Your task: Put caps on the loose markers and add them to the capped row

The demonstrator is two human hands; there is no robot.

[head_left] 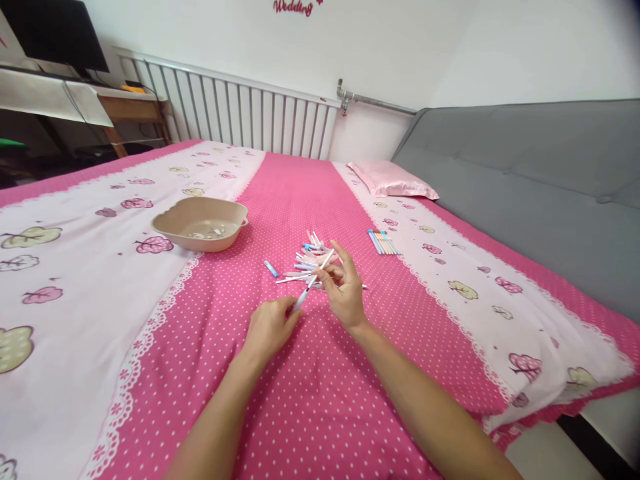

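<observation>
My left hand (273, 326) is closed round a pale pen barrel (300, 300), which points up and to the right. In my right hand (343, 285) a slim white stick that looks like a pen refill (324, 261) is pinched between thumb and fingers. Its dark lower end meets the top of the barrel; whether it sits inside I cannot tell. Behind my hands lies a loose pile of white, pink and blue pen parts (303, 267), partly hidden by my right hand. A short blue piece, perhaps a pen cap (271, 269), rests left of the pile.
A beige basin (200, 227) with small pale pieces inside stands at the left. Several pens (384, 243) lie in a row at the right. Under everything is a pink dotted bedspread (320, 387). A pink pillow (393, 179) lies against the grey headboard (525, 160).
</observation>
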